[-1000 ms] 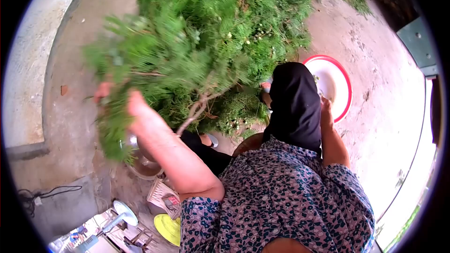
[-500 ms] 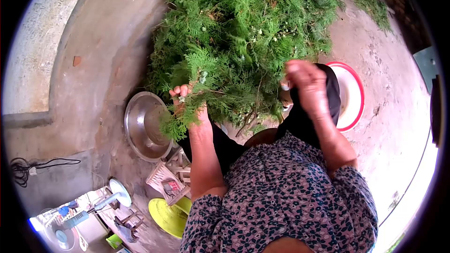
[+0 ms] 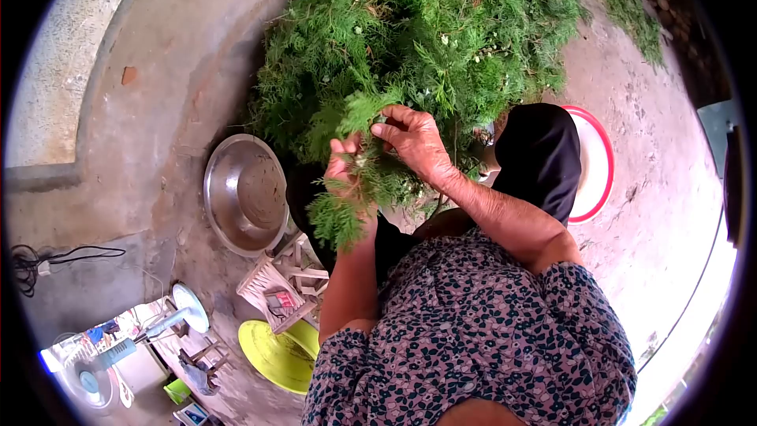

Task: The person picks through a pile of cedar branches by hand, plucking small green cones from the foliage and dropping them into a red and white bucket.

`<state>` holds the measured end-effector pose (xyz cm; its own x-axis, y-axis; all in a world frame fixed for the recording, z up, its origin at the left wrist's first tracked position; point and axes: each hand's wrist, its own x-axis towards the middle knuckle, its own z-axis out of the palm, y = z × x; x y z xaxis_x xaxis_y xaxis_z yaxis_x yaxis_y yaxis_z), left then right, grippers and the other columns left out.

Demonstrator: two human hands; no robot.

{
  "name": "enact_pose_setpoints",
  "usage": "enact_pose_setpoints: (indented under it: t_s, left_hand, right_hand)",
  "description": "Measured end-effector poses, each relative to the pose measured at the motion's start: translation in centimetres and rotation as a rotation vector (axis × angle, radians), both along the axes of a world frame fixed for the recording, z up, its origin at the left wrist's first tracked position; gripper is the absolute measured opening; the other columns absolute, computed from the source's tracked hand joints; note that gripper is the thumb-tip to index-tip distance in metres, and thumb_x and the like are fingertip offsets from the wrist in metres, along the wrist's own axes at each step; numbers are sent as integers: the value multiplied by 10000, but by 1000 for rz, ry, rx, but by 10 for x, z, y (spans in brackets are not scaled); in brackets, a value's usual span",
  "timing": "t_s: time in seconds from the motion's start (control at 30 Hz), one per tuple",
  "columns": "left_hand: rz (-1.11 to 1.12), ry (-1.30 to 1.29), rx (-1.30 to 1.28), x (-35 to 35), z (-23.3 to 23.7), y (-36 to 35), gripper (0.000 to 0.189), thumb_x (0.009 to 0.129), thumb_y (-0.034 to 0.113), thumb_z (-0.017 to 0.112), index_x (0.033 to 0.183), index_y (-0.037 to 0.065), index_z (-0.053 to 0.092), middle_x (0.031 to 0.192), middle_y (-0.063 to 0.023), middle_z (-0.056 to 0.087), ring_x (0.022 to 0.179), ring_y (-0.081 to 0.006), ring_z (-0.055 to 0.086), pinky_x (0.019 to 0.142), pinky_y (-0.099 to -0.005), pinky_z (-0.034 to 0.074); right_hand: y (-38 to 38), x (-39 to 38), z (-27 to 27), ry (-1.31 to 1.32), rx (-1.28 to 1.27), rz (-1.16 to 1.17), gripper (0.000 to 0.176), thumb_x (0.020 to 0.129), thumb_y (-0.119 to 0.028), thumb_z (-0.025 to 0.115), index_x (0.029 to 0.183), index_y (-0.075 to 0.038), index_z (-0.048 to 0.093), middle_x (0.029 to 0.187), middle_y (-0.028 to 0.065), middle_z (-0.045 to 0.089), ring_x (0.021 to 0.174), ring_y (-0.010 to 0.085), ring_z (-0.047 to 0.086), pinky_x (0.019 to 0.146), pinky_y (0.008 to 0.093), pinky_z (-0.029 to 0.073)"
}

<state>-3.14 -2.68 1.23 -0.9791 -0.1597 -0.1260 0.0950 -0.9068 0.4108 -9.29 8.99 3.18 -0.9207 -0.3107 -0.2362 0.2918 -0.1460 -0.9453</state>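
Right hand, moved inward from the knee, fingers pinched on feathery sprig; left hand, fingers curled round same; round, shiny metal basin.

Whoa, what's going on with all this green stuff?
Somebody in a flowered shirt is handling a leafy green sprig. The left hand holds it, and the right hand has its fingers at the upper part; whether they grip anything is too small to tell. A big pile of green branches lies in front. A metal basin sits to the left and a red-rimmed basin to the right.
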Motion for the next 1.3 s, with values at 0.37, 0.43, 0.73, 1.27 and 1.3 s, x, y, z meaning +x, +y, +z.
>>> enact_pose_setpoints:
  t_s: [0.37, 0.43, 0.73, 1.27, 1.3]
  left_hand:
    - [67, -335, -748, -5, 22, 24, 196, 831, 57, 550, 1010, -11, 590, 933, -48, 615, 817, -121, 578, 703, -261, 452]
    - [57, -325, -818, -5, 10, 17, 207, 828, 62, 567, 1018, -14, 589, 934, -54, 615, 816, -122, 577, 703, -262, 453]
    - [-95, -174, -312, -2, -12, 2, 150, 872, 149, 539, 883, 0, 551, 739, -76, 566, 646, -158, 535, 605, -291, 447]
    - [91, -361, -414, -1, -11, 7, 203, 864, 247, 570, 823, 49, 575, 729, -2, 570, 618, -97, 523, 563, -236, 418]
    - [72, -350, -431, -1, -13, 6, 202, 865, 249, 567, 828, 50, 573, 720, -1, 565, 608, -96, 513, 552, -237, 410]
  right_hand:
    - [3, -2, 2, 669, 388, 79, 122, 774, -46, 585, 882, 10, 599, 868, 183, 575, 781, 334, 576, 680, 351, 467]
    - [2, -3, -5, 694, 381, 90, 103, 780, -36, 569, 873, 8, 582, 833, 201, 564, 760, 359, 557, 670, 373, 456]
    - [17, -24, -7, -397, -536, 88, 139, 888, -133, 511, 933, -14, 567, 718, 31, 534, 510, 96, 471, 457, 237, 425]
    - [19, 32, -2, 803, 307, 238, 260, 718, -66, 669, 973, -43, 623, 746, 105, 547, 670, 250, 540, 607, 306, 473]
    - [17, 32, -5, 803, 306, 237, 260, 718, -66, 669, 973, -43, 623, 746, 105, 547, 670, 250, 540, 607, 306, 473]
